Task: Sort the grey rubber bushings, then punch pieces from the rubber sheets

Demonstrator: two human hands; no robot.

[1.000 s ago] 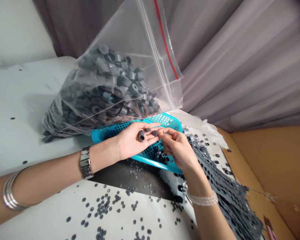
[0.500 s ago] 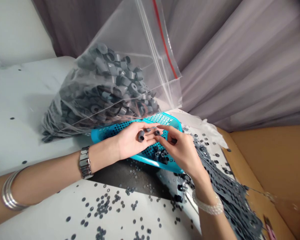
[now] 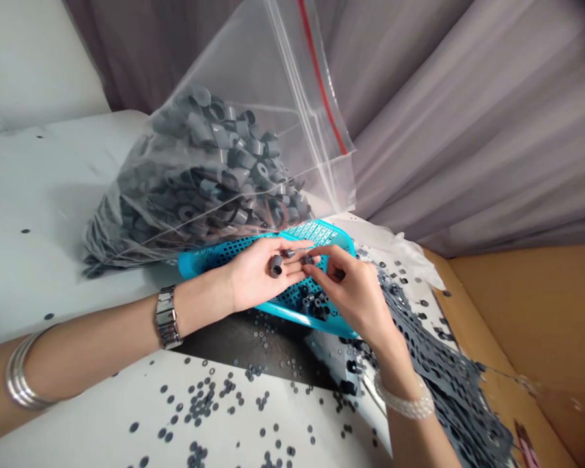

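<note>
Plainly, the left hand (image 3: 256, 276) lies half open with a grey sleeve (image 3: 275, 266) held in its fingers, while the right hand (image 3: 355, 292) pinches a second sleeve (image 3: 307, 260) beside it, both directly over a turquoise perforated basket (image 3: 195, 263) holding loose sleeves (image 3: 312, 302), next to a packed zip bag (image 3: 209, 162).

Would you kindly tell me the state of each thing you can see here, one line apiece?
left hand: palm up, holding a grey sleeve
right hand: fingers pinching a small grey piece
clear zip bag: lower part packed with grey sleeves, upper part slack
teal perforated basket: holding a few grey pieces, under the hands
grey punched sheet: draped, full of holes
loose grey discs: scattered
</note>
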